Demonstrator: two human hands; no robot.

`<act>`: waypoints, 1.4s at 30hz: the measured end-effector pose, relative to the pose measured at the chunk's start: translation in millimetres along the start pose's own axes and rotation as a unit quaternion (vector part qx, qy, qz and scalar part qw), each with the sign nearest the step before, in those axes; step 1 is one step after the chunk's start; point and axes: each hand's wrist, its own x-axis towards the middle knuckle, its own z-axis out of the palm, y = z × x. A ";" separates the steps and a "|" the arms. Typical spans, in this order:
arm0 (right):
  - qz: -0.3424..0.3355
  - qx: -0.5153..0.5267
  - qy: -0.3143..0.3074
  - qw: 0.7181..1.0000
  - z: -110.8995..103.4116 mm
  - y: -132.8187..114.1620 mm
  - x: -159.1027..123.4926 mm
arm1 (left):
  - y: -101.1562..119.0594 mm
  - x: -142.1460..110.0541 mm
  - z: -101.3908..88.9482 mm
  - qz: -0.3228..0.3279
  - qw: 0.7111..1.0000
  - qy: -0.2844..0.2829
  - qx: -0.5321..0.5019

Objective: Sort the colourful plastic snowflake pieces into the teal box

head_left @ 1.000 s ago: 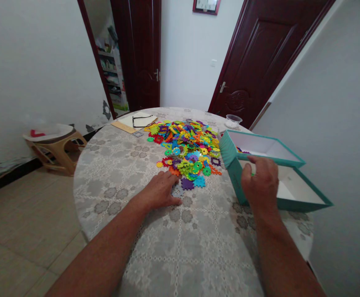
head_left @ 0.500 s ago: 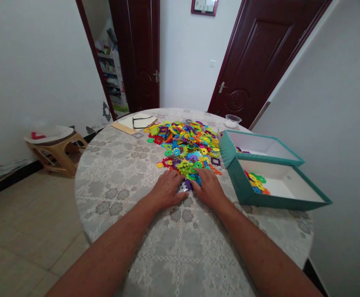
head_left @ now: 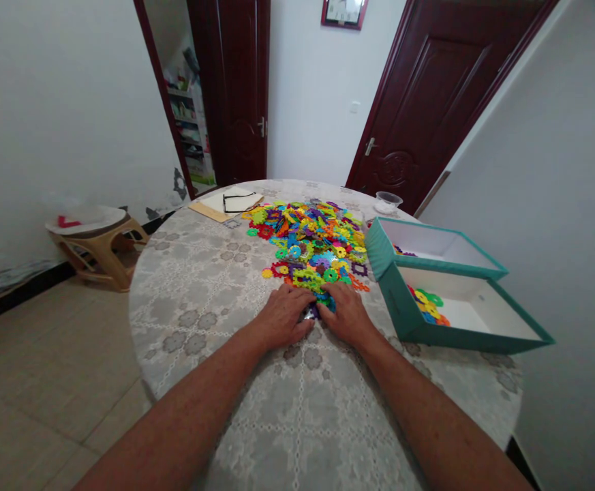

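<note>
My left hand (head_left: 284, 316) and my right hand (head_left: 347, 314) lie close together at the near edge of a pile of colourful plastic gear pieces (head_left: 322, 228). Both have bent fingers pressed on pieces of the pile. Between them a purple gear piece (head_left: 313, 312) shows in part, with blue ones beside the right fingers. The left thumb points inward, and its fingertips rest against the near pieces. Yellow-green gear pieces (head_left: 307, 278) lie just beyond my fingertips. What sits under the fingers is mostly hidden.
On the right stands an open teal box (head_left: 404, 327) with a few gear pieces inside and its lid (head_left: 430, 235) behind. A clear plastic bowl (head_left: 388, 201) sits at the back. Glasses (head_left: 238, 202) rest on paper at the far left. A stool (head_left: 103, 249) stands beside the round table.
The view has shifted slightly, so everything appears a little further right. My hands have drawn slightly closer together, covering more of the purple gear piece.
</note>
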 end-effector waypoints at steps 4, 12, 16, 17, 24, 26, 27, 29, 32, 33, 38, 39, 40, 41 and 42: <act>-0.030 -0.043 -0.001 0.999 -5.5 -1.2 -0.9 | -0.6 -1.0 1.9 0.012 0.999 0.013 -0.035; -0.015 -0.022 -0.014 1.000 -5.2 9.7 4.4 | -8.9 1.1 9.3 0.020 0.997 0.064 -0.039; 0.006 0.053 0.024 0.998 -8.6 10.2 4.7 | -13.9 2.2 12.2 -0.003 0.998 0.068 -0.014; 0.015 0.069 0.031 0.997 -11.2 9.3 4.4 | -14.6 2.4 12.6 -0.007 0.997 0.070 -0.008; 0.055 0.080 0.135 0.986 -50.1 4.2 -0.1 | -12.3 3.3 9.2 -0.016 0.998 0.047 0.026; 0.053 0.041 0.185 0.980 -67.2 7.7 -1.5 | -11.2 3.3 8.2 -0.014 0.999 0.038 0.031; 0.054 0.013 0.211 0.976 -76.2 10.8 -2.2 | -10.9 3.3 8.0 -0.013 0.999 0.036 0.031; 0.063 -0.053 0.258 0.963 -93.8 19.9 -3.8 | -10.8 3.1 8.4 -0.012 0.999 0.037 0.028; 0.107 -0.161 0.299 0.935 -115.9 37.5 -8.1 | -10.9 3.0 9.4 -0.011 0.999 0.042 0.027; 0.128 -0.193 0.304 0.924 -121.4 43.6 -10.0 | -11.0 2.9 9.4 -0.011 0.999 0.045 0.027; 0.219 -0.281 0.270 0.895 -131.3 67.8 -20.1 | -11.9 0.5 2.5 -0.011 0.998 0.050 0.030; 0.227 -0.289 0.256 0.894 -130.8 71.0 -21.4 | -12.5 -0.7 0.1 -0.013 0.998 0.045 0.030; 0.229 -0.293 0.245 0.895 -130.0 73.5 -22.2 | -13.5 -2.0 -2.4 -0.016 0.999 0.036 0.030; 0.223 -0.294 0.239 0.898 -129.3 75.0 -22.4 | -14.6 -3.5 -4.8 -0.018 0.999 0.026 0.030; 0.211 -0.290 0.238 0.903 -128.7 75.4 -22.1 | -15.9 -5.0 -6.9 -0.021 0.999 0.015 0.031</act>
